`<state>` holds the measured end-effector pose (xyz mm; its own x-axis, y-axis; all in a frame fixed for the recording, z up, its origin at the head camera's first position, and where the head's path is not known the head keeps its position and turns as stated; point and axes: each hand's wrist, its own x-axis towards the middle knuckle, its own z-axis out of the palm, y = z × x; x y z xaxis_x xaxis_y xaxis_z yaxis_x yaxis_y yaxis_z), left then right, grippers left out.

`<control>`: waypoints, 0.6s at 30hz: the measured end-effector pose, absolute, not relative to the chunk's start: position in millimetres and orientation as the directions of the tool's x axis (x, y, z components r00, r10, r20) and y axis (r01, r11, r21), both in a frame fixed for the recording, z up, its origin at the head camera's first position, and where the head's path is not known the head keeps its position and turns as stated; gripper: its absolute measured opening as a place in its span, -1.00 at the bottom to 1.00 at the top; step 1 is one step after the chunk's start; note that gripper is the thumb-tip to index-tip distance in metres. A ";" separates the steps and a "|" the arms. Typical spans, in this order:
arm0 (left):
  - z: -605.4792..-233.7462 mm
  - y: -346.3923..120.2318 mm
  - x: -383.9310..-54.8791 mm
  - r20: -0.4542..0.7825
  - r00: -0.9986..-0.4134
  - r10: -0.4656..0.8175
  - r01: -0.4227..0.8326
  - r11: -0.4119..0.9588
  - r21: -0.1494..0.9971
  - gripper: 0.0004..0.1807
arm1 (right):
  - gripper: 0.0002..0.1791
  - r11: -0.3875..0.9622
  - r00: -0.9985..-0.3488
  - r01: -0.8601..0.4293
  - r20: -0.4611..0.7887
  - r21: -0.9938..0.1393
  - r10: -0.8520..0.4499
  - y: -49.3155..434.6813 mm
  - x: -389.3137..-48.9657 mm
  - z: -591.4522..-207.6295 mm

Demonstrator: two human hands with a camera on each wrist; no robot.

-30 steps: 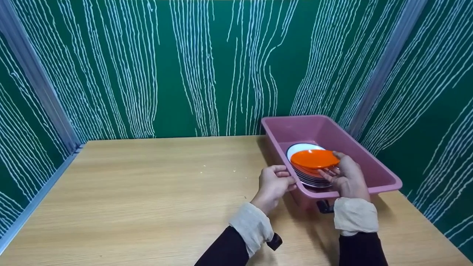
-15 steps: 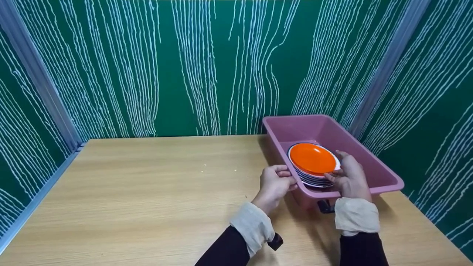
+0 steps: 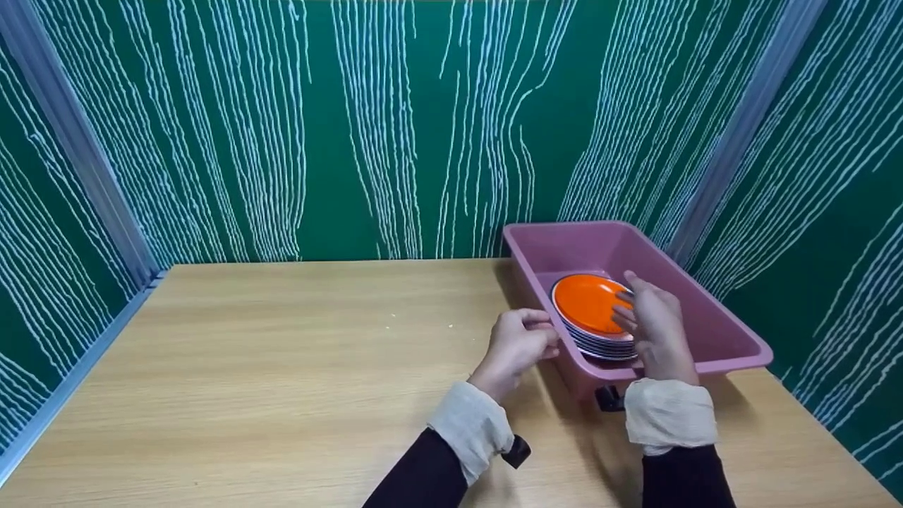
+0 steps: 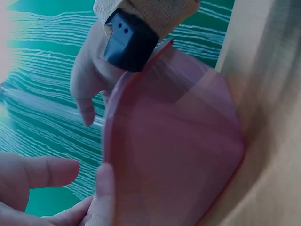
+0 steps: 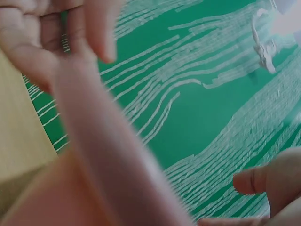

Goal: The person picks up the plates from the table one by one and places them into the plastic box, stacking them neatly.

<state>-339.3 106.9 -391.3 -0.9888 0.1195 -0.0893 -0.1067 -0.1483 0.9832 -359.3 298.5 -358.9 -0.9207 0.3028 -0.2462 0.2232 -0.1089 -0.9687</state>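
A pink plastic basin (image 3: 575, 247) stands at the right of the table. Inside it, toward the near end, is a stack of white, dark-rimmed plates (image 3: 600, 347) topped by an orange plate (image 3: 587, 303). Over the right side of the stack is my right hand (image 3: 657, 328), fingers extended and apart, holding nothing; it partly hides the orange plate. At the basin's left rim is my left hand (image 3: 516, 346). In the left wrist view one finger (image 4: 104, 181) lies along the rim, while the thumb (image 4: 54, 172) stands off from it. The right wrist view shows the basin blurred.
The wooden table (image 3: 282, 367) extends to the left, with a few tiny pale specks on it. Green panels with white wavy lines (image 3: 374, 127) enclose the back and sides, joined by metal posts (image 3: 734, 120). A black wrist camera (image 3: 517, 451) sits at the left cuff.
The orange plate, tilted up in my right hand, was lowered flat onto the stack and let go. The right hand lifted off it; the left hand shifted slightly left, its thumb off the rim now.
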 end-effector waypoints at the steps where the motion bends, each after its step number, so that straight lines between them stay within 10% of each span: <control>1: -389.2 103.7 -339.1 -0.081 -0.990 0.114 -0.096 -0.126 0.987 -0.73 | -0.14 -0.063 -0.937 0.189 -0.199 -0.980 0.288 293.7 -358.8 -357.4; 18: -368.0 22.4 -339.4 0.185 -0.977 0.110 0.211 0.325 0.922 -0.77 | -0.31 0.373 -0.977 -0.130 0.183 -0.918 0.110 216.7 -355.6 -345.7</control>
